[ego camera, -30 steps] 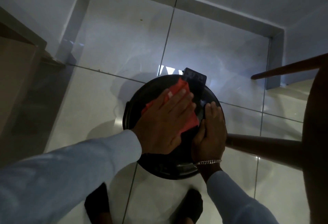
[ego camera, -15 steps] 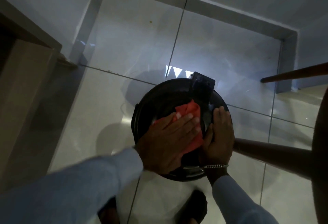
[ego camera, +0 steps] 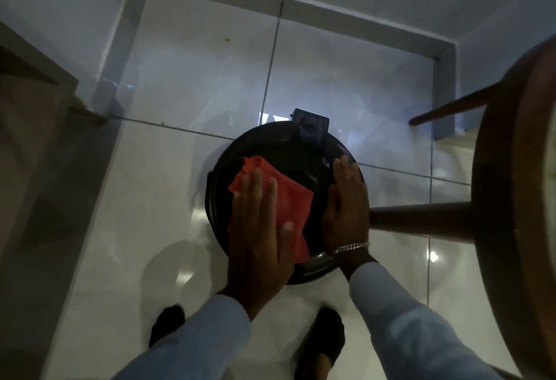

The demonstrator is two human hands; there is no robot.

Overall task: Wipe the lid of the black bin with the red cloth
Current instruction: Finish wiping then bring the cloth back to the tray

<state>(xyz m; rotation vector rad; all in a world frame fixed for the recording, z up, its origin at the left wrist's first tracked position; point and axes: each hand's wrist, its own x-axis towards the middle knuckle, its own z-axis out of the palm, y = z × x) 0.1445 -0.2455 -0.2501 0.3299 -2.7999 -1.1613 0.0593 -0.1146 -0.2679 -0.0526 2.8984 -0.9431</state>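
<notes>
I've got the left hand [ego camera: 258,229] flat, fingers spread, palm pressing the red cloth [ego camera: 279,199] onto the lid [ego camera: 288,154] of the black bin [ego camera: 216,214], which stands on the tiled floor [ego camera: 150,199] between my feet. It isn't gripping the cloth, only pinning it. The right hand [ego camera: 346,208] lies open along the lid's right edge, steadying it, not closed round anything.

Risks now. With a flat palm and no pinch, the cloth could bunch or slide out from under me on a fast stroke, and the far corner already sits loose past my fingertips. The lid looks hinged at the raised black tab [ego camera: 310,127] at the back (I can't confirm the mechanism in this light), so pressing hard near the front rim might rock the lid or tip the bin if the right hand lets off.

Room: open floor to the left and behind the bin, plenty for a sweep that way. The right is tight; a wooden stool [ego camera: 511,199] stands just beside the bin, one leg [ego camera: 421,217] reaching close to my right wrist, so an outward stroke there could knock it. The far half of the lid looks unwiped yet.
</notes>
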